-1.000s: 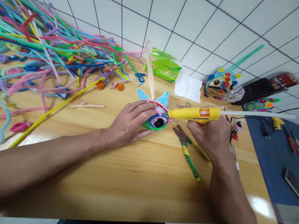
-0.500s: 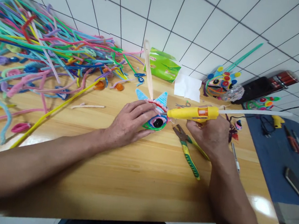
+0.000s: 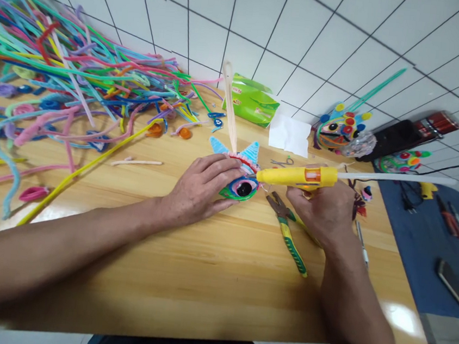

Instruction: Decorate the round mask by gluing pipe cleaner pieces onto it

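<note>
My left hand (image 3: 203,188) is closed on a pipe-cleaner figure (image 3: 237,197) with two blue pointed ears, a big black eye on pink and a green lower edge. A pale looped strip (image 3: 231,109) rises from its top. My right hand (image 3: 324,206) grips a yellow hot glue gun (image 3: 294,176) with a long white glue stick (image 3: 396,178) out of its back. The gun's nozzle end is at the figure's right side; whether it touches I cannot tell. Below the gun lie pliers (image 3: 288,230) with green and yellow handles, partly behind my right hand.
Many coloured pipe cleaners (image 3: 112,72) are heaped at the left. At the back stand a green packet (image 3: 253,102), white paper (image 3: 289,135) and a decorated figure (image 3: 340,129). Small scissors (image 3: 283,161) lie behind the gun. More tools, including red-handled pliers (image 3: 450,217), lie at the right.
The whole view has shifted slightly. My hands, the figure and the glue gun keep nearly the same places relative to each other.
</note>
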`<act>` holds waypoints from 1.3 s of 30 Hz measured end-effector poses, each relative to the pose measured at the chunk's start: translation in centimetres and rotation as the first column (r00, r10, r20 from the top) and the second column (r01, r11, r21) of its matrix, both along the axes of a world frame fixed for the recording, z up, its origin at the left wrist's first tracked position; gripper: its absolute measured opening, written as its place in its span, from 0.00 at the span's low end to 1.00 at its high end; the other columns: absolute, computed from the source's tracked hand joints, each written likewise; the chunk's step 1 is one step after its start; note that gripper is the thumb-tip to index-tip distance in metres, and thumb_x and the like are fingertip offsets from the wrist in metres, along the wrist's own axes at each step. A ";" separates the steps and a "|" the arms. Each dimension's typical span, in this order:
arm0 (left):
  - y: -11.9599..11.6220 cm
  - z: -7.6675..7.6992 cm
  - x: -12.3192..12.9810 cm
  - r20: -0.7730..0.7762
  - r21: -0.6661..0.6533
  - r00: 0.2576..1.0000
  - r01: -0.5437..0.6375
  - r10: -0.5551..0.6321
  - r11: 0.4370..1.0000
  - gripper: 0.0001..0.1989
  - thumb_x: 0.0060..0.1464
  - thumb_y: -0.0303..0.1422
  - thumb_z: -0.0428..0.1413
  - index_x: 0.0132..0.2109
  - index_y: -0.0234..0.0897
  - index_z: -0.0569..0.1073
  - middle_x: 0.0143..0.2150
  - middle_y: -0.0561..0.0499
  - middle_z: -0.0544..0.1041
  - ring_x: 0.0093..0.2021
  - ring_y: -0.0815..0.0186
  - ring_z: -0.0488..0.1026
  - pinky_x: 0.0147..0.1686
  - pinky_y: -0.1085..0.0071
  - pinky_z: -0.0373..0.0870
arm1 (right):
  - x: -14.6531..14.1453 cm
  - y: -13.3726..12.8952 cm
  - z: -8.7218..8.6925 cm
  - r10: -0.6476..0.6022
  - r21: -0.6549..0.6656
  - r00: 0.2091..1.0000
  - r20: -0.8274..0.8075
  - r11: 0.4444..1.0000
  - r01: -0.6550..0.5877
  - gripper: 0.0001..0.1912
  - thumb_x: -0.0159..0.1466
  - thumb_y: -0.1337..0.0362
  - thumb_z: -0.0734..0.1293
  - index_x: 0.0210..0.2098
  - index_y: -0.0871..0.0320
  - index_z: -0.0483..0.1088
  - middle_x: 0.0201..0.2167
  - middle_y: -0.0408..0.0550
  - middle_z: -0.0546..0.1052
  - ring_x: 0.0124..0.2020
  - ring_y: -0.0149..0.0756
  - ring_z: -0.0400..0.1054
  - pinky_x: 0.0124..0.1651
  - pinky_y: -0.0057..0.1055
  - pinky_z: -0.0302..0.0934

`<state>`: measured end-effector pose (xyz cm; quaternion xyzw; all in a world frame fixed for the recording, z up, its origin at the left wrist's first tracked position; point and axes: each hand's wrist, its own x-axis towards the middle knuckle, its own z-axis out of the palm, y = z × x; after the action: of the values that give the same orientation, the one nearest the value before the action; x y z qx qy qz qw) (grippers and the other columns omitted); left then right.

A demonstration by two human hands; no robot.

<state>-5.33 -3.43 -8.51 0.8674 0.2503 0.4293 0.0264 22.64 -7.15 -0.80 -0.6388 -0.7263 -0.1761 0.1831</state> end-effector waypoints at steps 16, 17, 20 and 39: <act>0.1 -0.2 0.0 0.003 -0.010 1.000 0.004 -0.004 1.000 0.30 0.65 0.43 0.64 0.68 0.41 0.66 0.64 0.38 0.77 0.67 0.49 0.73 0.66 0.49 0.72 | -0.1 0.1 0.2 0.018 -0.016 1.000 0.019 1.000 -0.018 0.10 0.56 0.60 0.65 0.36 0.56 0.74 0.24 0.49 0.75 0.29 0.47 0.71 0.33 0.36 0.61; 0.1 -0.3 0.0 0.003 -0.014 1.000 0.005 -0.005 1.000 0.30 0.65 0.43 0.64 0.68 0.41 0.66 0.65 0.38 0.77 0.67 0.49 0.73 0.66 0.49 0.71 | 0.0 0.1 0.2 0.018 -0.015 1.000 0.015 1.000 -0.018 0.09 0.57 0.60 0.65 0.36 0.55 0.74 0.24 0.49 0.75 0.29 0.46 0.71 0.33 0.36 0.61; 0.0 -0.3 0.0 0.013 -0.012 1.000 0.006 -0.006 1.000 0.30 0.65 0.42 0.64 0.68 0.42 0.67 0.65 0.39 0.77 0.67 0.49 0.73 0.66 0.49 0.72 | 0.2 0.1 0.2 0.019 0.009 1.000 0.003 1.000 -0.019 0.08 0.58 0.60 0.65 0.34 0.55 0.73 0.23 0.47 0.74 0.28 0.45 0.70 0.33 0.36 0.61; 0.0 -0.1 0.0 0.011 -0.008 1.000 0.008 -0.008 1.000 0.31 0.64 0.41 0.64 0.69 0.42 0.66 0.64 0.39 0.77 0.66 0.49 0.73 0.66 0.49 0.73 | 0.3 0.2 0.1 0.015 0.082 1.000 0.010 0.997 -0.016 0.06 0.57 0.59 0.64 0.27 0.53 0.69 0.20 0.47 0.72 0.25 0.42 0.67 0.31 0.36 0.59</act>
<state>-5.32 -3.46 -8.66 0.8659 0.2486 0.4328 0.0329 22.96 -6.95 -0.67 -0.6243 -0.7241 -0.2071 0.2072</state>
